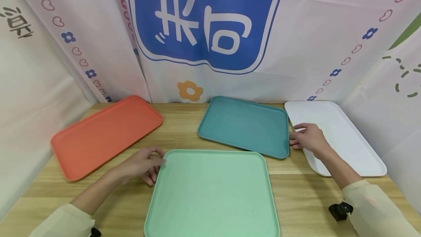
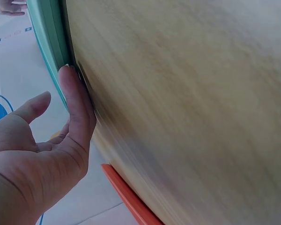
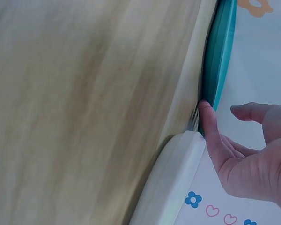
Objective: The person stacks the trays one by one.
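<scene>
A light green tray (image 1: 213, 193) lies at the front middle of the table. At its far left corner is my left hand (image 1: 146, 165); in the left wrist view, the fingertips (image 2: 69, 77) reach the tray's rim and the thumb stands apart from them. Behind it a teal tray (image 1: 245, 125) lies slightly turned. My right hand (image 1: 309, 138) has its fingertips at the teal tray's right edge, over the near-left side of a white tray (image 1: 345, 140). The right wrist view shows a fingertip (image 3: 206, 110) at the teal rim, thumb lifted away.
An orange tray (image 1: 106, 136) lies at an angle on the left of the wooden table (image 1: 177, 120). Printed cloth (image 1: 312, 46) hangs behind the table and along both sides. A small black device (image 1: 340, 210) sits by the right sleeve.
</scene>
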`<control>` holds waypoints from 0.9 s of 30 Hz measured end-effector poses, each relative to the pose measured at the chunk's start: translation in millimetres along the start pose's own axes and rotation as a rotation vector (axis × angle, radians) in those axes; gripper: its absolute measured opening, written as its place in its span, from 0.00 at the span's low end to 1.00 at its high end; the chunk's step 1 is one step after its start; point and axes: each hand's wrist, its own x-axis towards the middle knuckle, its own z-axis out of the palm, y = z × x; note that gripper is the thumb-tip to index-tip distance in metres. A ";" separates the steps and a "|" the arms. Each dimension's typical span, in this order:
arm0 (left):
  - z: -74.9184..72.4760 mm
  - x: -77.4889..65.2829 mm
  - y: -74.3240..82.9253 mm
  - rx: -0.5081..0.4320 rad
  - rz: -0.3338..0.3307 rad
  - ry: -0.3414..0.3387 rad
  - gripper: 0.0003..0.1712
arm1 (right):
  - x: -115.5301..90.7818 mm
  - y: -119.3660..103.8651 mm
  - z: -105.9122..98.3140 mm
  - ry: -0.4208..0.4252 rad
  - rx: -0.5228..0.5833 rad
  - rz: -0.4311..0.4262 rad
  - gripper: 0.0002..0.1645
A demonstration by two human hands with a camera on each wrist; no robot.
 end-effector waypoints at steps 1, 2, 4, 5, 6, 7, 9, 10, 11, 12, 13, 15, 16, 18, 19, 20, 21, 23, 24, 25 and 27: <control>-0.3 0.0 -0.1 0.002 -0.001 0.000 0.25 | 1.7 0.2 0.4 0.001 -0.012 -0.005 0.33; -0.6 -0.2 -0.2 0.003 -0.003 0.001 0.25 | 3.4 0.3 0.9 0.003 -0.027 -0.012 0.33; -1.1 -0.5 -0.6 0.005 -0.009 0.003 0.25 | 6.5 -0.3 2.3 0.005 -0.060 -0.022 0.32; -1.3 -0.7 -0.7 0.006 -0.008 0.000 0.25 | 8.2 -1.0 3.0 0.007 -0.075 -0.025 0.31; -1.4 -1.0 -0.5 0.008 -0.008 -0.003 0.25 | 9.7 -1.4 3.4 0.005 -0.082 -0.025 0.31; -1.4 -1.2 -0.4 0.011 -0.006 -0.007 0.26 | 11.4 -1.8 3.8 0.002 -0.088 -0.023 0.31; -1.3 -1.4 -0.2 0.019 -0.003 -0.016 0.27 | 15.0 -2.2 3.8 -0.001 -0.106 -0.017 0.30; -1.3 -1.4 -0.1 0.022 -0.006 -0.019 0.27 | 17.0 -2.2 3.5 -0.002 -0.114 -0.017 0.30; -1.2 -1.5 0.3 0.025 -0.005 -0.024 0.28 | 19.0 -2.0 3.1 0.000 -0.125 -0.019 0.30; -1.2 -1.4 0.4 0.029 -0.006 -0.026 0.28 | 20.9 -2.0 2.6 0.000 -0.138 -0.022 0.30; -1.1 -1.2 0.6 0.035 -0.008 -0.028 0.28 | 22.6 -2.4 2.2 0.003 -0.149 -0.023 0.30; -0.9 -1.1 0.8 0.039 -0.014 -0.027 0.28 | 25.2 -3.9 1.6 0.011 -0.166 -0.026 0.30; -0.7 -0.9 0.4 0.042 -0.014 -0.025 0.28 | 26.3 -4.7 1.4 0.013 -0.167 -0.029 0.30; -0.8 -0.8 -0.1 0.044 -0.015 -0.021 0.27 | 27.9 -6.8 1.3 0.018 -0.161 -0.024 0.30; -0.8 -0.6 -0.8 0.045 -0.010 -0.022 0.27 | 28.5 -7.5 1.2 0.020 -0.154 -0.019 0.29; -0.8 -0.7 -1.0 0.042 -0.008 -0.023 0.28 | 28.5 -8.0 1.1 0.020 -0.146 -0.013 0.29; -0.8 -0.6 -1.5 0.040 -0.005 -0.025 0.28 | 28.7 -8.0 0.8 0.022 -0.139 -0.009 0.29; -1.1 -0.8 -1.1 0.037 -0.003 -0.028 0.28 | 29.3 -7.5 0.6 0.026 -0.132 -0.004 0.29; -1.0 -0.7 -1.0 0.036 0.000 -0.031 0.28 | 29.5 -6.8 0.8 0.027 -0.137 -0.002 0.30; -1.0 -0.7 -0.9 0.035 0.001 -0.033 0.28 | 30.1 -5.7 1.0 0.033 -0.144 -0.002 0.30; -1.1 -0.6 -0.7 0.034 -0.003 -0.032 0.29 | 30.7 -3.8 1.9 0.044 -0.166 -0.007 0.30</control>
